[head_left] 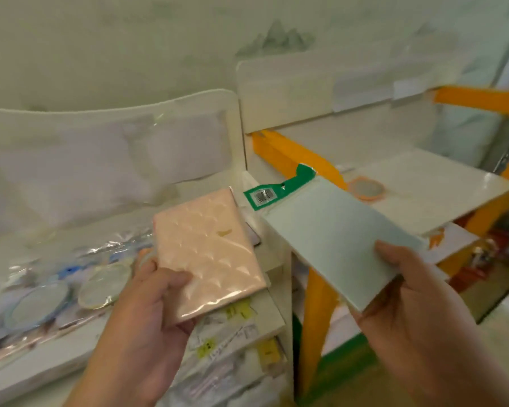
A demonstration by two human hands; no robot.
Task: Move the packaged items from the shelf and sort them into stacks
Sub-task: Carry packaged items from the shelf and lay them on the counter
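Packets, two, both held above the shelves. Left hand [147, 312] grips pink packet [207, 254], thumb on top, over white shelf [265, 321]. Right hand [409, 292] pinches pale green packet [335, 239] with green header card [279, 189], beside orange-framed shelf [441, 183].

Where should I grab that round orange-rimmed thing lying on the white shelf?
Probably pinch the orange rim of the round item from above, at its near edge. It lies flat on the white shelf, so only the rim offers the fingers something to catch.
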